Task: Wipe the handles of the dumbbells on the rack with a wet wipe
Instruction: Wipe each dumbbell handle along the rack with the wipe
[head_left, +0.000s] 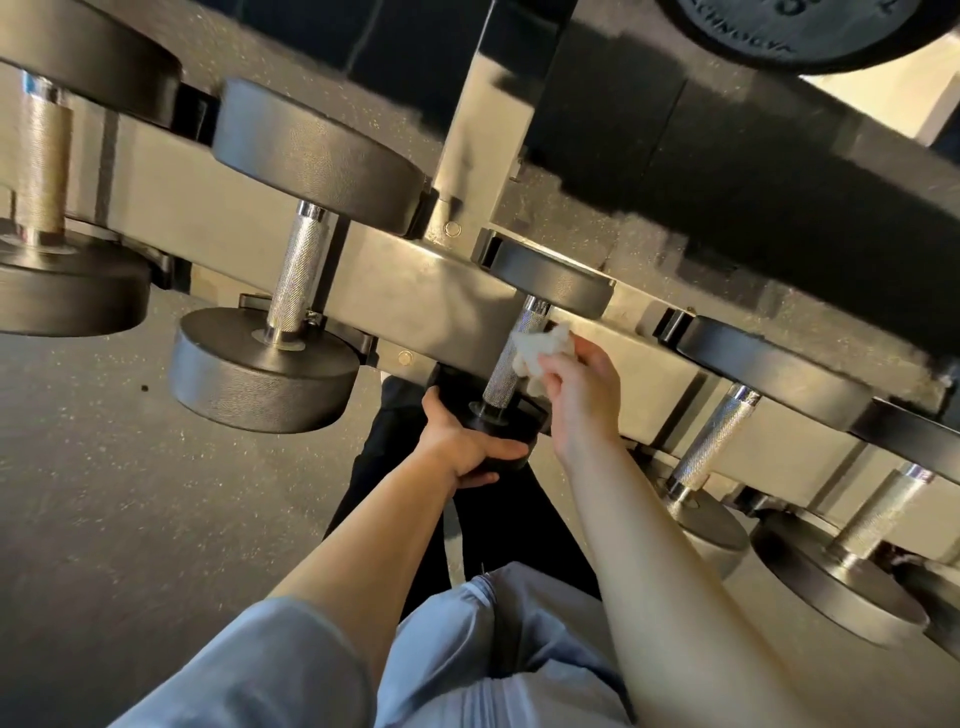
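Centre of the frame: small dumbbell (524, 343) lying on the rack (415, 291), knurled chrome handle (511, 358) running from its upper head at centre to its lower head just below centre. Left hand (462, 447) grips that lower head, fingers curled round the black disc's edge, thumb on the left side. Right hand (582, 384) pinches a crumpled white wet wipe (540, 348) between thumb and fingers; wipe touches the right side of the handle, roughly mid-length. Right-hand grip clamped on the wipe, left-hand grip clamped on the dumbbell head.

Left of centre: bigger dumbbell (291, 270), bare handle, untouched. Far left edge: another large dumbbell (47, 171), partly cut off. Right and lower right: two more dumbbells (717, 436) and (878, 509) on the same rack, handles bare. Upper right corner: a weight plate (789, 31), lettering too blurred to read. Speckled dark floor (104, 467) on the left. Bottom of frame: light blue sleeves (291, 670) and dark trousers between the forearms.
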